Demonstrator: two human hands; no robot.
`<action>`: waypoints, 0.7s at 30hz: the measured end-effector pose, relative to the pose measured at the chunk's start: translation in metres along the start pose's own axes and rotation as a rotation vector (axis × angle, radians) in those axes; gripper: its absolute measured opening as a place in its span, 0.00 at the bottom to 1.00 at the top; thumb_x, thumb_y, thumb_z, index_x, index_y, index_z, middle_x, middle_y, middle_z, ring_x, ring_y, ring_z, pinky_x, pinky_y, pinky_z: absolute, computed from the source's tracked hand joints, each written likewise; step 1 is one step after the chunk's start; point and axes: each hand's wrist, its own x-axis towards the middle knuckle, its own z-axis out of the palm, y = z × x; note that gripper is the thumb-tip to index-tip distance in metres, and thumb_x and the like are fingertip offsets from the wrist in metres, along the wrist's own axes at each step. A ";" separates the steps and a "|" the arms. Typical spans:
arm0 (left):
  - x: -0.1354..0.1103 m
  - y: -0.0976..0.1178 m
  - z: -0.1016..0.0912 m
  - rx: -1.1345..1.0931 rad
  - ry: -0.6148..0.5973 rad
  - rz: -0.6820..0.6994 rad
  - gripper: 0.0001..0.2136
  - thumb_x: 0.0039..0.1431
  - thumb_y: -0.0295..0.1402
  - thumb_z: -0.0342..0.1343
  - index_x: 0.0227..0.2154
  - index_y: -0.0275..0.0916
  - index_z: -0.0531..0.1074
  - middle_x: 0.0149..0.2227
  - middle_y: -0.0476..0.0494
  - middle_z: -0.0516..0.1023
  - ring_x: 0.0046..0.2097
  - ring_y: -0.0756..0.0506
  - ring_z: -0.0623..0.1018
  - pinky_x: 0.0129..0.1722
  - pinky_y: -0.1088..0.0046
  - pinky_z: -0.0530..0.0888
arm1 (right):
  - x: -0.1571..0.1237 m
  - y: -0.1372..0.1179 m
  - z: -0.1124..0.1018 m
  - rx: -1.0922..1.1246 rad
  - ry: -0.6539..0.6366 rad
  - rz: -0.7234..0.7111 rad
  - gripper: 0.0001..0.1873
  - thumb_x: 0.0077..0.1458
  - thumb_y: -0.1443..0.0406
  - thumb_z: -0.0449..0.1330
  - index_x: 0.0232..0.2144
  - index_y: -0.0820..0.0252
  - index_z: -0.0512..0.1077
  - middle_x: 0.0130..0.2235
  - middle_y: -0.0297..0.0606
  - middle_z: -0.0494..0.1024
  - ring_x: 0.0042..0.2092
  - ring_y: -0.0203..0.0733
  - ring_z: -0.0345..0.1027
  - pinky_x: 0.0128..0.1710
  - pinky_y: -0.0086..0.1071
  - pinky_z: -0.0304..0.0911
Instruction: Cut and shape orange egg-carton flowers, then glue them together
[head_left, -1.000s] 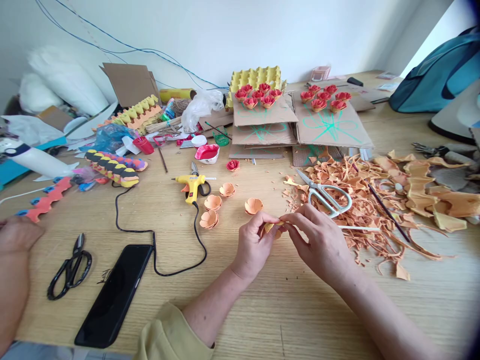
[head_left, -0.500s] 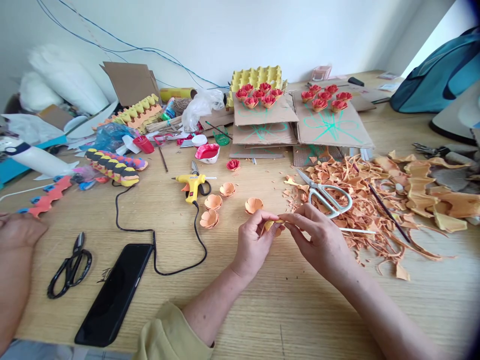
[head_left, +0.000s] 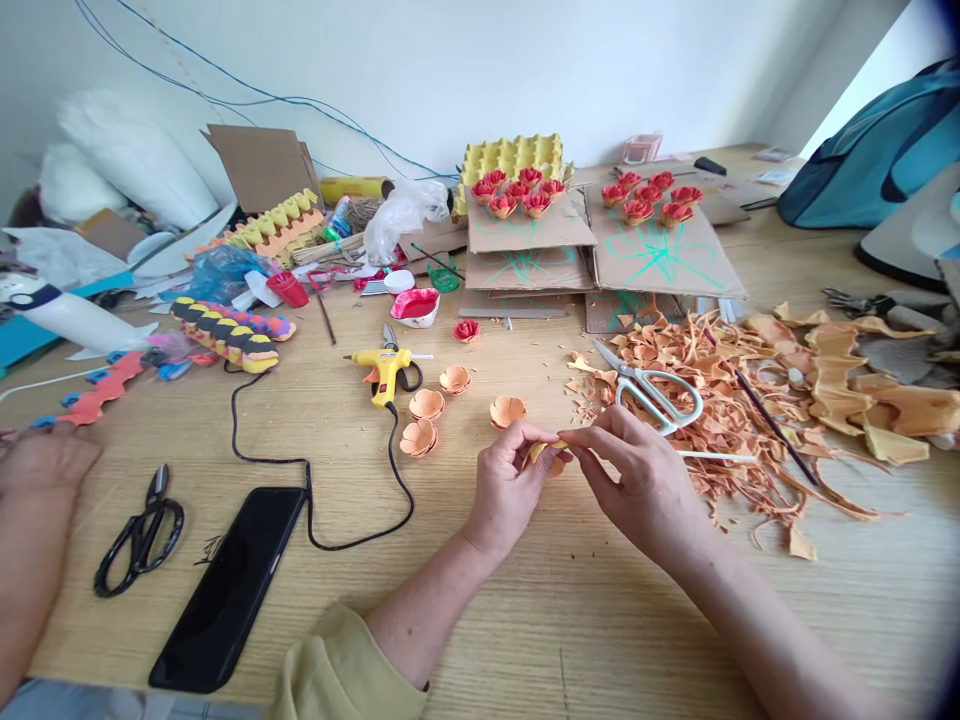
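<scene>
My left hand [head_left: 508, 490] and my right hand [head_left: 641, 480] meet over the wooden table [head_left: 525, 620]. Both pinch a small orange egg-carton flower piece [head_left: 546, 454] between their fingertips. Just beyond the hands lie several finished orange paper flowers [head_left: 508, 410], one [head_left: 426, 404] beside the yellow glue gun [head_left: 384, 368]. White-handled scissors [head_left: 654, 390] rest on a heap of orange carton scraps [head_left: 757, 400] to the right of my right hand.
Another person's hand [head_left: 37, 465] rests at the left edge near black scissors [head_left: 141, 535] and a black phone [head_left: 229, 585]. Red painted flowers [head_left: 517, 192] sit on cardboard sheets [head_left: 660, 250] at the back, with a yellow egg tray [head_left: 510, 155]. A blue bag [head_left: 877, 150] lies far right.
My hands keep their pinch on the orange piece and shift only slightly. The other person's hand at the left edge has crept a little to the right.
</scene>
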 end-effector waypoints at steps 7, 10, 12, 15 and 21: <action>0.000 -0.002 0.001 0.098 -0.004 0.020 0.04 0.61 0.31 0.59 0.36 0.38 0.70 0.32 0.49 0.75 0.33 0.51 0.75 0.35 0.77 0.73 | 0.002 -0.002 0.002 0.002 -0.018 -0.006 0.10 0.66 0.68 0.54 0.41 0.59 0.75 0.36 0.39 0.73 0.36 0.40 0.68 0.36 0.32 0.61; 0.000 -0.002 0.001 0.138 0.000 0.015 0.03 0.61 0.30 0.59 0.35 0.38 0.69 0.30 0.50 0.74 0.32 0.52 0.74 0.34 0.77 0.72 | 0.001 -0.002 0.003 -0.010 -0.022 0.005 0.09 0.65 0.69 0.55 0.39 0.60 0.76 0.35 0.38 0.72 0.35 0.40 0.67 0.35 0.31 0.60; 0.000 -0.002 0.000 0.116 -0.006 0.009 0.04 0.61 0.31 0.59 0.34 0.38 0.69 0.30 0.50 0.75 0.32 0.51 0.74 0.34 0.77 0.72 | 0.000 -0.002 0.002 -0.012 -0.025 0.012 0.09 0.64 0.69 0.55 0.39 0.60 0.76 0.34 0.38 0.71 0.34 0.39 0.67 0.34 0.31 0.59; 0.001 0.001 0.000 0.064 -0.024 0.005 0.05 0.61 0.33 0.60 0.34 0.38 0.69 0.30 0.49 0.76 0.32 0.51 0.76 0.34 0.77 0.72 | -0.001 -0.001 0.002 -0.028 -0.033 0.010 0.09 0.64 0.70 0.54 0.38 0.60 0.75 0.34 0.37 0.69 0.34 0.39 0.65 0.33 0.31 0.58; 0.003 0.006 0.003 0.003 -0.027 0.027 0.07 0.61 0.34 0.60 0.33 0.38 0.69 0.31 0.48 0.78 0.33 0.51 0.78 0.34 0.77 0.73 | 0.002 -0.001 0.000 0.004 -0.039 -0.014 0.09 0.65 0.68 0.53 0.40 0.59 0.75 0.35 0.39 0.70 0.36 0.41 0.65 0.35 0.33 0.60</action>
